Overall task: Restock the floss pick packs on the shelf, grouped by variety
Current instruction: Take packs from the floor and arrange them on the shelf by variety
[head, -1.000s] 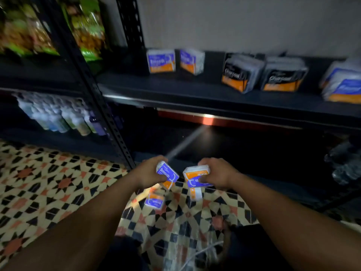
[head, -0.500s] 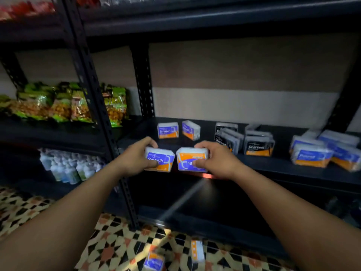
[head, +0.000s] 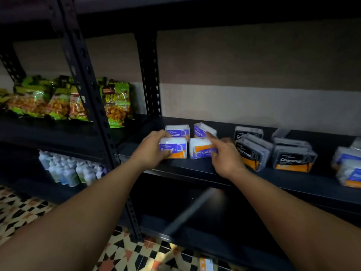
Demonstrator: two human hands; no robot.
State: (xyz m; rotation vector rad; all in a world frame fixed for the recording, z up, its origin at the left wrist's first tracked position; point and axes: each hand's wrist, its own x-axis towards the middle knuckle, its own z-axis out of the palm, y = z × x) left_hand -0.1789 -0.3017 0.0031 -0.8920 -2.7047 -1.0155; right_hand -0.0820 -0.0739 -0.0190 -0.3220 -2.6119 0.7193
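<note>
On the dark shelf (head: 195, 169) my left hand (head: 151, 151) grips an upright blue-and-orange Smooth pack (head: 174, 148) set near the front edge. Beside it, my right hand (head: 224, 155) rests on a second Smooth pack (head: 199, 150) that stands upside down, with the index finger stretched out over its top. Two more Smooth packs (head: 177, 131) (head: 203, 130) stand just behind them. To the right are black Charcoal packs (head: 251, 153) (head: 293, 159), and blue packs of another variety (head: 349, 169) lie at the far right edge.
A black perforated upright (head: 91, 114) divides this bay from the left one, which holds green snack bags (head: 58, 102) above and small bottles (head: 68, 173) below. A loose pack (head: 206, 264) lies on the patterned floor tiles. Another shelf board runs overhead.
Both hands rose from the floor with one Smooth pack each and set them down on the shelf in front of the two Smooth packs. The view tilted up.
</note>
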